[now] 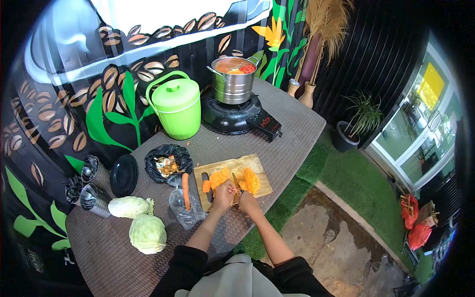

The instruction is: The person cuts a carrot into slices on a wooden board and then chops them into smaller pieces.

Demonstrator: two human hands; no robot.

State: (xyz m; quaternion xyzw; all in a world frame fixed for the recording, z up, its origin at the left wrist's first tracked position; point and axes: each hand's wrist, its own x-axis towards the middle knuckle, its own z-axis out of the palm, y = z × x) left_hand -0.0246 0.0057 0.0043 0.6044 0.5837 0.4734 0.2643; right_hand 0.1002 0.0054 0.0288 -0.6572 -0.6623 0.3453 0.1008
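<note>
- While your right fingers (243,196) close around the knife (235,178), your left fingers' (228,186) grip is unclear.
- Carrot slices (219,176) seem firm, light, slippery; pinch their edges.

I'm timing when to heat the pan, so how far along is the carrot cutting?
Done: a heap of finely cut carrot on the cutting board. In hand: the right hand holds the knife; the left hand works beside it, its piece too small to make out. Apparently left: the thicker carrot slices on the board and the long uncut carrot beside it.
</note>
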